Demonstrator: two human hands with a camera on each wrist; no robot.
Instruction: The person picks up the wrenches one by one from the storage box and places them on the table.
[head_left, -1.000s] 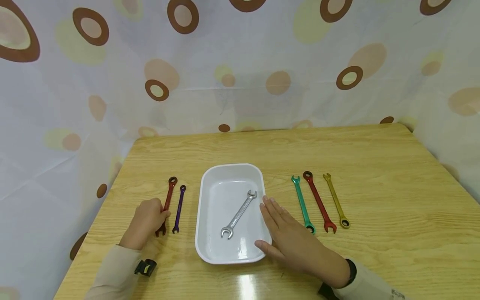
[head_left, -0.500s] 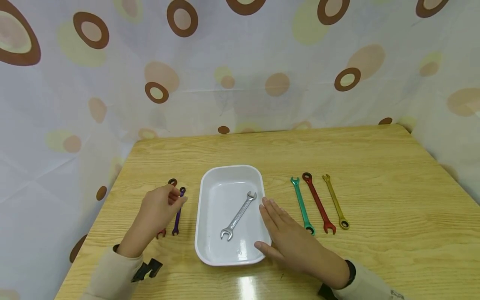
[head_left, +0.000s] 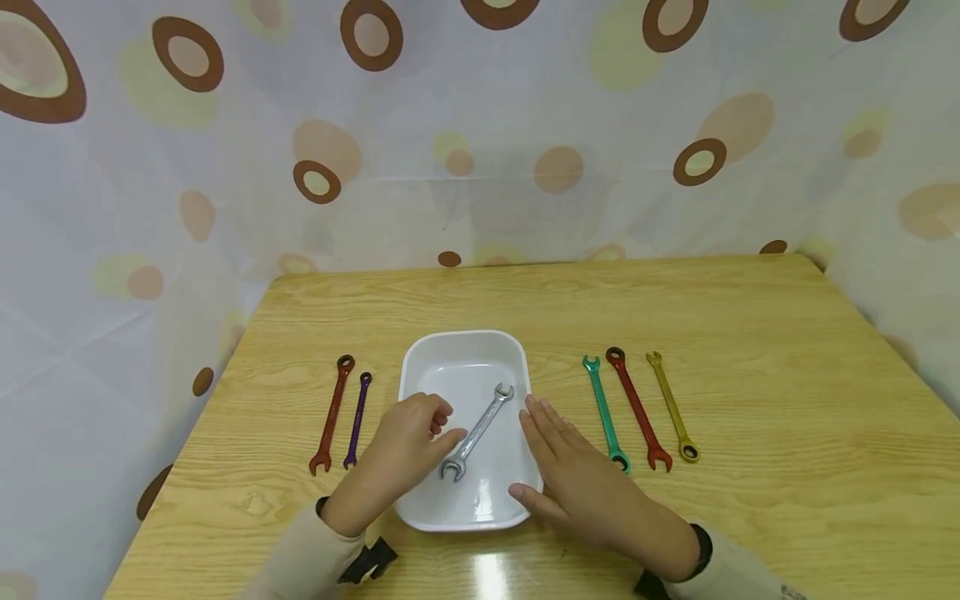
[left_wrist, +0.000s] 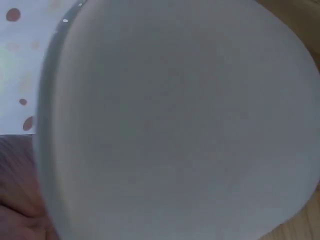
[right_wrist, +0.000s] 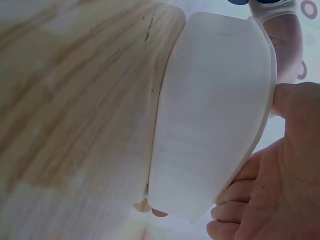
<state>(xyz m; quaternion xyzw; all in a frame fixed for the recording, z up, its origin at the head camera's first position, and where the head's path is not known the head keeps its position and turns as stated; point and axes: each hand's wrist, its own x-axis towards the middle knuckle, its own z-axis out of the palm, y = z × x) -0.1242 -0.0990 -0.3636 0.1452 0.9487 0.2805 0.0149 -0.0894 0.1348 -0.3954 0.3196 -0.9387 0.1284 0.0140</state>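
Inside the white tray lies a silver open-end wrench, slanting across the bottom. Over the tray's left side hovers my left hand, fingers loosely bent and holding nothing; its thumb tip overlaps the wrench's shaft in the head view. My right hand rests along the tray's right rim with straight fingers. From the right wrist, the tray's outer wall shows, with the right hand against its rim and the left hand beyond. The tray wall fills most of the left wrist view.
Left of the tray lie a red combination wrench and a purple one. On its right are a green wrench, a red wrench and a yellow wrench. A patterned curtain hangs behind the wooden table.
My left hand has left the red wrench on the left, passed over the purple one and moved right, over the tray. The right hand and the wrenches have stayed put.
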